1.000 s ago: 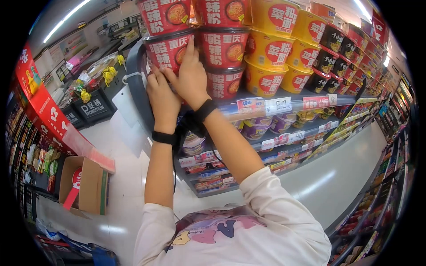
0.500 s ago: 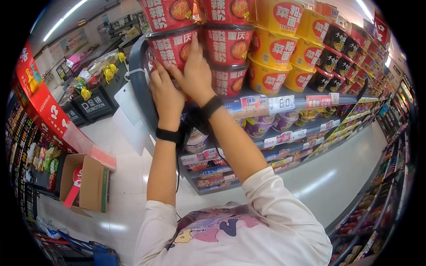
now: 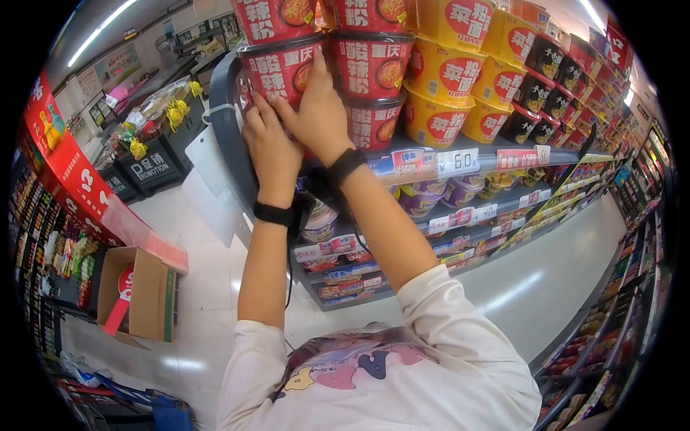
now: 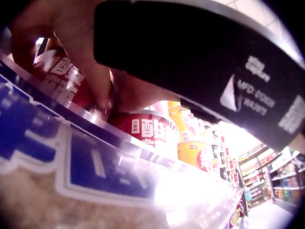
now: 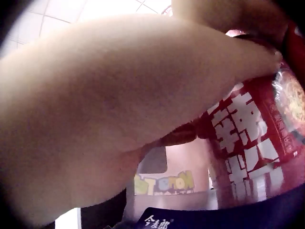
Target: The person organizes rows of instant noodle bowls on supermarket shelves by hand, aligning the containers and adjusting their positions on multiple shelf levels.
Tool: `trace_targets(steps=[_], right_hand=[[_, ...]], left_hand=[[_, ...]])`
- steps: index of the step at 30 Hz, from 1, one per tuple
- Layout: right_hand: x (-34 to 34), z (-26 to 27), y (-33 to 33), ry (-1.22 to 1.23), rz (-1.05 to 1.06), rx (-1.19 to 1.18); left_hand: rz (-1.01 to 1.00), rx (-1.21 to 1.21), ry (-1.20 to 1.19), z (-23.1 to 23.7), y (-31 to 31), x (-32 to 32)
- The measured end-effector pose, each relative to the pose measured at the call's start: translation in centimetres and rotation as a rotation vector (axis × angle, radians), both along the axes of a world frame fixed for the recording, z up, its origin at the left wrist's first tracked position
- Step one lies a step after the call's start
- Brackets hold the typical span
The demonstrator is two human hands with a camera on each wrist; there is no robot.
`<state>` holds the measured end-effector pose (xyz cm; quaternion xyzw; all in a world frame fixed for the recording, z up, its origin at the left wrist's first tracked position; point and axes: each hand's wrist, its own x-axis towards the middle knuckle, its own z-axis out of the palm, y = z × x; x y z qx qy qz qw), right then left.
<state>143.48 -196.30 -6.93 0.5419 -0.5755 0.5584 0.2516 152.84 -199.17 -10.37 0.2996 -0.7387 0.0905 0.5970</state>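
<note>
At the left end of a shelf, a red noodle cup (image 3: 273, 72) stands in a column with another red cup (image 3: 279, 18) above it. My left hand (image 3: 272, 147) is at its lower left front, with bent fingers; in the left wrist view, fingers arch round a red cup (image 4: 66, 83). My right hand (image 3: 321, 115) lies on the same cup's right front, index finger straight up along its side and thumb toward the left hand. In the right wrist view, a fingertip touches the red cup wall (image 5: 243, 133). Both hands hide the column's lowest cup.
A second red column (image 3: 370, 68), yellow cups (image 3: 442, 72) and black cups (image 3: 521, 90) stand close on the right. Below them run the price-tag rail (image 3: 467, 161) and lower shelves with purple cups (image 3: 420, 197). A cardboard box (image 3: 152, 302) stands on the floor at left.
Both hands stay at the red cup and have shifted slightly right in the head view. Cups and shelf appear slightly higher and further right than one second ago. Nothing was let go.
</note>
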Motion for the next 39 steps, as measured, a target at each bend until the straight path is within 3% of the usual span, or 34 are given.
trace_targets(steps=[6,13,16,17,20,23,26,29,31,33,36,39], right_hand=[[0.2,-0.1,-0.1,0.025,-0.024,-0.027],[-0.3,0.9,1.5,-0.038,0.093,0.066],[-1.2,1.6,2.7,-0.137,0.234,0.155],[-1.9,1.5,2.9,-0.154,0.266,0.147],[-4.2,0.6,3.3,-0.059,0.260,0.026],[-3.4,2.8,7.0,-0.116,0.326,-0.036],[-3.3,6.3,8.6,-0.120,0.412,-0.132],[-3.3,10.4,8.5,-0.076,0.451,-0.184],[-3.9,12.8,6.5,0.005,0.459,-0.191],[-4.6,13.8,3.7,0.017,0.376,-0.015],[-4.0,14.0,1.5,0.116,0.156,0.096],[-3.8,13.5,1.0,0.106,0.089,0.141]], left_hand=[[0.023,-0.011,0.008,0.2,0.1,-0.1],[-0.192,0.141,-0.052,-1.0,2.0,2.0],[-0.251,0.103,-0.096,-0.6,4.5,5.4],[-0.387,0.211,-0.052,-1.0,4.4,6.3],[-0.559,0.368,-0.057,3.3,7.7,10.0],[-0.460,0.215,-0.001,7.9,7.8,11.8],[-0.363,0.160,0.027,13.1,5.7,12.4],[-0.422,0.139,0.113,17.6,0.8,10.9],[-0.427,0.151,0.074,19.0,-3.8,8.5],[-0.433,0.266,-0.015,19.3,-6.5,6.4],[-0.606,0.486,-0.153,18.5,-7.4,4.0],[-0.760,0.616,-0.147,18.5,-5.2,3.8]])
